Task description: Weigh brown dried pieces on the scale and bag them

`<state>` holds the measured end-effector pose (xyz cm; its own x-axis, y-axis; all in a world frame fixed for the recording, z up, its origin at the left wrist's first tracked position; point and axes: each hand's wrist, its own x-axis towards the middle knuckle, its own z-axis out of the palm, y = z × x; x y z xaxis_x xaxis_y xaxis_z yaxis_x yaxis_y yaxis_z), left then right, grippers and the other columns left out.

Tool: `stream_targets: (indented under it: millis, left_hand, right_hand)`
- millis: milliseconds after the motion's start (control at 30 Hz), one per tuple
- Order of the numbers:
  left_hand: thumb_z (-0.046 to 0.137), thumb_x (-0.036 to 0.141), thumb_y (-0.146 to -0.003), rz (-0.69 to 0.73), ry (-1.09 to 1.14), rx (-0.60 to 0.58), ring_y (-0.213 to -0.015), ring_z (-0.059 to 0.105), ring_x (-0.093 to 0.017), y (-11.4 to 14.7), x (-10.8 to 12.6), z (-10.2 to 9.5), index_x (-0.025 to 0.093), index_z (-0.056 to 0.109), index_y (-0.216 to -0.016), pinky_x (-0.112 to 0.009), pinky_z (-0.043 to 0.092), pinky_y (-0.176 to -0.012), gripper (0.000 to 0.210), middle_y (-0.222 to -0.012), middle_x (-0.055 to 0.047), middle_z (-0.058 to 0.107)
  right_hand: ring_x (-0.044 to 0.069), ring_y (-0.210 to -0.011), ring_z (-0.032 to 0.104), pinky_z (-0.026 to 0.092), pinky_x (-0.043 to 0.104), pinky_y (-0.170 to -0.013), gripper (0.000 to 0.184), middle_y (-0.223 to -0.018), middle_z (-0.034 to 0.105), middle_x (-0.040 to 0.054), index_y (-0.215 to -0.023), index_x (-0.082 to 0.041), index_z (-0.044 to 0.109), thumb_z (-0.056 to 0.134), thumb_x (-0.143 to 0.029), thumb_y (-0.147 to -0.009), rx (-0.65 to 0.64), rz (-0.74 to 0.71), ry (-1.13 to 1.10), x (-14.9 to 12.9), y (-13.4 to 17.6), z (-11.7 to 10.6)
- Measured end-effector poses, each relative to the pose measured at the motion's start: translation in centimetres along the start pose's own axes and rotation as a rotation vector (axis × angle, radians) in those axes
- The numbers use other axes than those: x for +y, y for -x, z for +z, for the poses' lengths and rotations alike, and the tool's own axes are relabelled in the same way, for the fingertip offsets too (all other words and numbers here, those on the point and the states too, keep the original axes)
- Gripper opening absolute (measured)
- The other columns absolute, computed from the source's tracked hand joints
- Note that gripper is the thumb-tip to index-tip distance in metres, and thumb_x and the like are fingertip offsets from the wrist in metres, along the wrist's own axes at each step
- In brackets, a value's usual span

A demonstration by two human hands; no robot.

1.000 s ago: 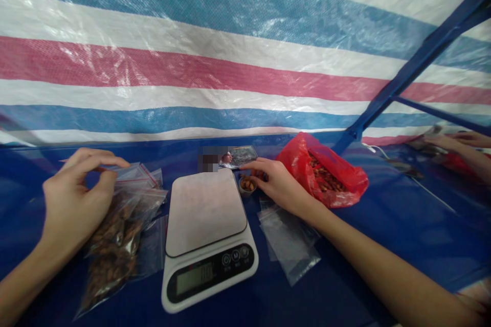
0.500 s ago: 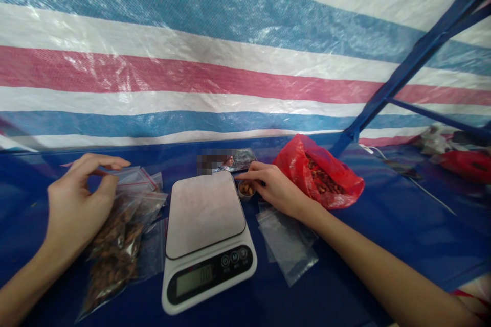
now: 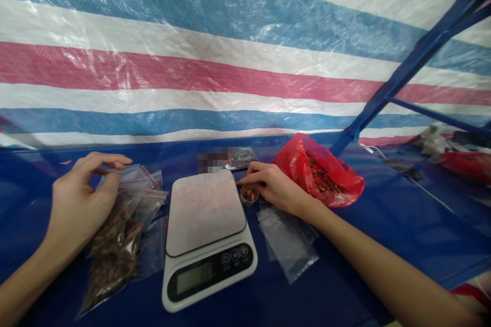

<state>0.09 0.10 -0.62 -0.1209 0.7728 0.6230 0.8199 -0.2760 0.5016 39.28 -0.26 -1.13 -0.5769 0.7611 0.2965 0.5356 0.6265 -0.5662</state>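
My right hand reaches in from the right, its fingers closed about the rim of a small cup holding brown, almond-like nuts. The cup stands beside the right edge of a white kitchen scale, whose plate is bare; its display appears to read zero. On the left, my left hand hovers with curved fingers, thumb and forefinger apart, holding nothing. Just below and beside it lie clear zip bags filled with brown nuts. Flat zip bags lie right of the scale, below my right hand.
A red plastic bag stands open behind my right forearm, full of brown nuts. Behind the scale lies a dark, glossy flat object, partly pixelated. A striped tarp rises behind the blue table; a blue metal bar slants at right.
The small cup has shifted slightly right and nearer to me, at my right hand's fingers. My left hand stays almost in place, still curved and free of anything.
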Motion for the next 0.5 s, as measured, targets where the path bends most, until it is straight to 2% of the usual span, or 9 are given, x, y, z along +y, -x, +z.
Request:
stream_targets:
  millis: [167, 400, 500]
  left_hand:
    - [0.053, 0.03, -0.079, -0.01, -0.004, -0.012, -0.08, 0.067, -0.021, 0.0, 0.0, 0.1, 0.023, 0.07, -0.092, -0.039, 0.052, -0.088, 0.023, -0.098, -0.003, 0.075]
    - [0.055, 0.028, -0.08, -0.045, 0.024, -0.002, -0.082, 0.068, -0.02, 0.1, 0.0, 0.0, 0.023, 0.069, -0.091, -0.037, 0.053, -0.089, 0.018, -0.104, -0.003, 0.077]
    - [0.056, 0.028, -0.08, -0.076, 0.056, -0.004, -0.088, 0.07, -0.021, 0.0, -0.1, 0.0, 0.022, 0.068, -0.089, -0.037, 0.055, -0.092, 0.016, -0.105, -0.003, 0.077]
  right_hand:
    - [0.016, -0.086, 0.066, 0.053, 0.028, -0.079, 0.05, -0.097, 0.067, 0.0058, -0.113, -0.025, 0.084, 0.05, 0.005, -0.093, -0.047, -0.054, -0.043, -0.1, -0.1, -0.6]
    - [0.017, -0.085, 0.068, 0.054, 0.028, -0.078, 0.025, -0.096, 0.069, 0.0052, -0.106, -0.022, 0.084, 0.07, -0.006, -0.093, -0.103, -0.038, -0.058, -0.4, -0.2, -1.2]
    - [0.016, -0.085, 0.068, 0.054, 0.028, -0.078, 0.021, -0.095, 0.07, 0.0047, -0.104, -0.02, 0.084, 0.074, -0.007, -0.09, -0.097, -0.038, -0.052, -0.6, -0.2, -1.0]
